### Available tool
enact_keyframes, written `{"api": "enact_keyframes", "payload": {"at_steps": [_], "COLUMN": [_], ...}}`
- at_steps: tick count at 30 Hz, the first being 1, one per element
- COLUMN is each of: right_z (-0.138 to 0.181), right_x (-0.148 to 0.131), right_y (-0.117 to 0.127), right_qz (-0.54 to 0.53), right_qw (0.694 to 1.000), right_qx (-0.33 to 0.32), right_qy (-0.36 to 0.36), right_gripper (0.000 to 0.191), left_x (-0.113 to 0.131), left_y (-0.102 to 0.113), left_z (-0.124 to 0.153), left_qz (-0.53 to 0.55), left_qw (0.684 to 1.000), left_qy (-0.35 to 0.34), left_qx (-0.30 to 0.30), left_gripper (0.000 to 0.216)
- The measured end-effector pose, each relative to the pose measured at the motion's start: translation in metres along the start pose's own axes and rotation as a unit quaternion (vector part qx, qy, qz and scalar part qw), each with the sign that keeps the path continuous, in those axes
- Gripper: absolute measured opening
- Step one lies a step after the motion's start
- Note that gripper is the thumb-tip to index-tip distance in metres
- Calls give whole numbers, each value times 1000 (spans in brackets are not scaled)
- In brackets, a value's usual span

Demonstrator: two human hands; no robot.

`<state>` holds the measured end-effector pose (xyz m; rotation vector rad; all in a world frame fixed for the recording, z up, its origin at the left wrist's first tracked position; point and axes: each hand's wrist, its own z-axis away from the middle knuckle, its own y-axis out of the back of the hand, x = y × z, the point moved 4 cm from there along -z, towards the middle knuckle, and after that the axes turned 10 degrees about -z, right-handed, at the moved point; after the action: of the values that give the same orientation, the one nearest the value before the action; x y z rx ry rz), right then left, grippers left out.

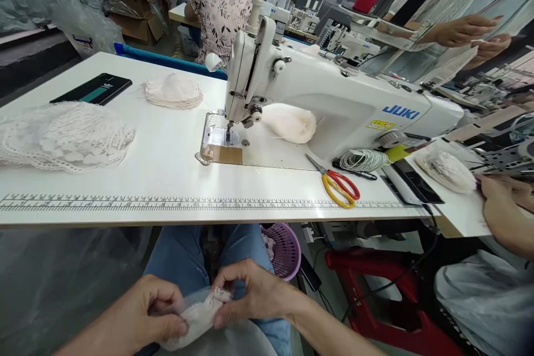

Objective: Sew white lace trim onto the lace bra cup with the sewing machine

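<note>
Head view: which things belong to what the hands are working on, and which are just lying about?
In hand:
left hand
right hand
small lace-edged fabric piece

Lying about:
scissors
lace pile
stacked fabric pieces
phone
cord coil
purple basket

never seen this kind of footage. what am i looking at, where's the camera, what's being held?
One picture, from a camera worn on a person's head, looking forward and down. No robot: the left hand and right hand pinch a small pale fabric piece together over the lap. Ahead is a white table carrying a sewing machine. On the table lie scissors, a coil of cord, a heap of lace, a stack of pale pieces and a dark tablet. Other people work behind and to the right.
</note>
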<state>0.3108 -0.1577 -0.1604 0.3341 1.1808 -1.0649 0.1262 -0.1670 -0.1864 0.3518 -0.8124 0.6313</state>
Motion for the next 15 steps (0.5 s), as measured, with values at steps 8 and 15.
{"api": "enact_keyframes", "payload": {"at_steps": [8,15], "right_z": [-2,0], "right_x": [1,6], "right_y": [-3,-2], "right_qz": [-13,-27], "right_qw": [1000,1000], "right_qx": [-10,0], "right_qy": [10,0], "right_gripper": [45,44], "left_x": [14,16], "left_y": [-4,-9], "left_z": [6,0], "left_qz": [21,14], "left_qw": [999,999], "left_qy": [-25,-6], "left_qx": [-44,-32], "left_gripper": [31,23]}}
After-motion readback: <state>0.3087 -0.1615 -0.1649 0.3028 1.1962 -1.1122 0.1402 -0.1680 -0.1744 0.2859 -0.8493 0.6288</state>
